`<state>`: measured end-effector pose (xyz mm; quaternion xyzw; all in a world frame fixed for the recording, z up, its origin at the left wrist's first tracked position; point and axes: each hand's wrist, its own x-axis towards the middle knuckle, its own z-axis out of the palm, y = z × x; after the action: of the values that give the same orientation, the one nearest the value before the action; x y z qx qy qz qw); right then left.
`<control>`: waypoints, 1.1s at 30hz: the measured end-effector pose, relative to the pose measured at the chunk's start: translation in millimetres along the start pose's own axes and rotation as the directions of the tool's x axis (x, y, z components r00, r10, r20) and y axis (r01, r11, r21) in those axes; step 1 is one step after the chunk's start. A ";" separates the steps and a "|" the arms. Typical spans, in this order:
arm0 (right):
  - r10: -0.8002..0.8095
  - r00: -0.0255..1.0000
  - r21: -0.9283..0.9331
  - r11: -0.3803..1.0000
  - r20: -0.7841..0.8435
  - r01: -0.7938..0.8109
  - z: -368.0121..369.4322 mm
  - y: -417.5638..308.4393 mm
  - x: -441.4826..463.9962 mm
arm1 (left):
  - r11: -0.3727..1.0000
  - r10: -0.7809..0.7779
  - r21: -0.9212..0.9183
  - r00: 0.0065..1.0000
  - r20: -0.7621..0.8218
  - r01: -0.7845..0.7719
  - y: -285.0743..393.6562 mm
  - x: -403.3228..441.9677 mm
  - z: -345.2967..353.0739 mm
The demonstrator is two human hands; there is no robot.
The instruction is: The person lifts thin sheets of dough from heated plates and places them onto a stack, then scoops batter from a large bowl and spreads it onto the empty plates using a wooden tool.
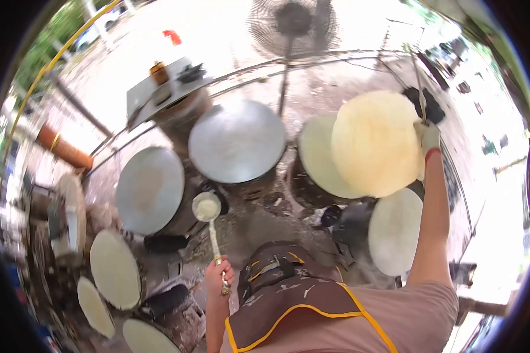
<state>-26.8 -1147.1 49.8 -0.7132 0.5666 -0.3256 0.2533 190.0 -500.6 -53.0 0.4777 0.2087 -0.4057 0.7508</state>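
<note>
Brown apron (294, 300) nearest, then the left hand (219, 275) gripping a ladle (206, 207) of pale batter. Closed at a big flatbread's edge is the gloved right hand (429, 136); its exact hold I cannot tell. That flatbread (378, 144) partly covers a pale griddle (319, 156), right of two grey griddles (236, 141).

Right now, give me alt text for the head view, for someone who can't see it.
A person's gloved right hand grips a thin stick beside a large, round, pale yellow sheet; the left hand holds a ladle with pale contents. Two grey round plates lie ahead, pale rounds sit on both sides, and a fan stands beyond.
</note>
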 end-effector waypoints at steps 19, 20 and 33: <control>-0.069 0.997 -0.663 0.745 0.035 0.075 6.4 222.1 21.8 | 0.973 -0.106 0.210 0.993 0.049 0.094 -61.8 68.7 152.2; -0.047 0.998 -0.671 0.739 0.034 0.058 11.0 226.2 22.0 | 0.971 -0.101 0.222 0.994 0.035 0.091 -63.0 69.7 154.3; -0.355 0.911 -0.177 0.902 0.212 0.393 87.0 151.8 -17.3 | 0.997 -0.079 0.013 0.995 0.061 0.078 -86.5 31.7 138.4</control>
<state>-61.6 -1165.8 -121.5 -0.8579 0.4263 -0.2410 0.1556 128.3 -654.9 -59.4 0.4605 0.2018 -0.4504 0.7378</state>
